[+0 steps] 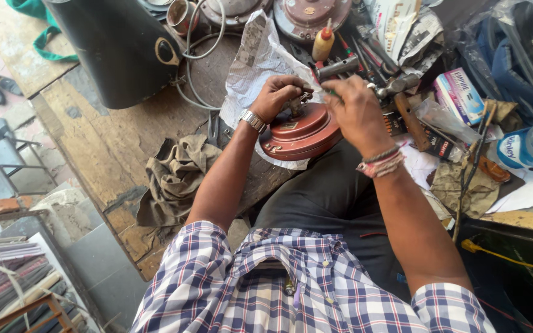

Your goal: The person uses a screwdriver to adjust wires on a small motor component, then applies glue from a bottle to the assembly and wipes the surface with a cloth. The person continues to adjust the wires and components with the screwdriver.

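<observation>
The red round horn [300,131] sits on crumpled newspaper [255,61] at the near edge of the wooden counter [103,145], overhanging the person's lap. The left hand [277,94] has its grip clamped on the horn's top fitting, and the right hand [356,111] has its grip closed on a green-handled tool. Tools crowd the right side; the left has open boards beside a rag [174,176].

Round housing [300,132] between both hands, rag [174,176] left.
</observation>
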Demonstrator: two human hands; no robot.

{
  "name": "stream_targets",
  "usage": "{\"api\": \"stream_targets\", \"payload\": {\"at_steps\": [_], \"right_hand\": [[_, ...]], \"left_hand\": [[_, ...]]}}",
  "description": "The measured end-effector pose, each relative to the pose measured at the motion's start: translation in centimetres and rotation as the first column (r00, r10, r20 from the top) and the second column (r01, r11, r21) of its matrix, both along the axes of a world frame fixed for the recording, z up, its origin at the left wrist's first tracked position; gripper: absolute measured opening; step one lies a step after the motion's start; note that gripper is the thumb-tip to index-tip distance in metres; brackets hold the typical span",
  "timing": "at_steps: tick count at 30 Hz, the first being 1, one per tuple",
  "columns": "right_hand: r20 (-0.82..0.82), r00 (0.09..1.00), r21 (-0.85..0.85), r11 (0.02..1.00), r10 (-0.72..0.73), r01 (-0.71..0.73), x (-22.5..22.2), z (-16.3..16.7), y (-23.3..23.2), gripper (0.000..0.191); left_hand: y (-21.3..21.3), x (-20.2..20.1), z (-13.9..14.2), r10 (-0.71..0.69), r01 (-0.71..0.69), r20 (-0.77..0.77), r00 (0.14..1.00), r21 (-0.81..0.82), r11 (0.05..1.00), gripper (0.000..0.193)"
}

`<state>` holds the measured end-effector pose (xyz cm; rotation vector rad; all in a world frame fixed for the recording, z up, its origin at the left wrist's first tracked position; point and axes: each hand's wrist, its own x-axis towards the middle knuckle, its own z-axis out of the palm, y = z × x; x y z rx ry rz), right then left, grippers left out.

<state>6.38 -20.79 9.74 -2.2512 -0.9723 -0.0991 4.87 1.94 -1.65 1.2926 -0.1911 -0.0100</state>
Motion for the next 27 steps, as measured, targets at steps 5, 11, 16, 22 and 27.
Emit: {"api": "stream_targets", "payload": {"at_steps": [5,11,16,22,27], "right_hand": [[0.238,0.97,-0.06,0.996,-0.055,0.072,-2.7,0.5,-0.4,0.021],[0.354,0.933,-0.046,0.995,-0.067,0.089,-3.3,0.6,0.8,0.021],[0.391,0.917,-0.023,0.995,-0.077,0.094,-3.4,0.4,1.2,0.02],[0.412,0.907,-0.009,0.995,-0.085,0.097,-3.4,0.2,1.3,0.017],[0.399,0.913,-0.023,0.995,-0.079,0.096,-3.4,0.1,1.5,0.017]], "left_hand": [[0.3,0.2,-0.3,0.028,-0.027,-0.023,0.999,0.044,0.999,0.027],[0.4,0.3,-0.5,0.016,-0.016,-0.001,1.0,0.03,0.999,0.027],[0.4,0.2,-0.5,0.023,-0.023,-0.016,1.0,-0.003,1.0,0.025],[0.4,0.3,-0.5,0.026,-0.026,-0.007,1.0,0.0,1.0,0.025],[0.4,0.2,-0.5,0.025,-0.025,-0.01,1.0,-0.004,1.0,0.025]]}}
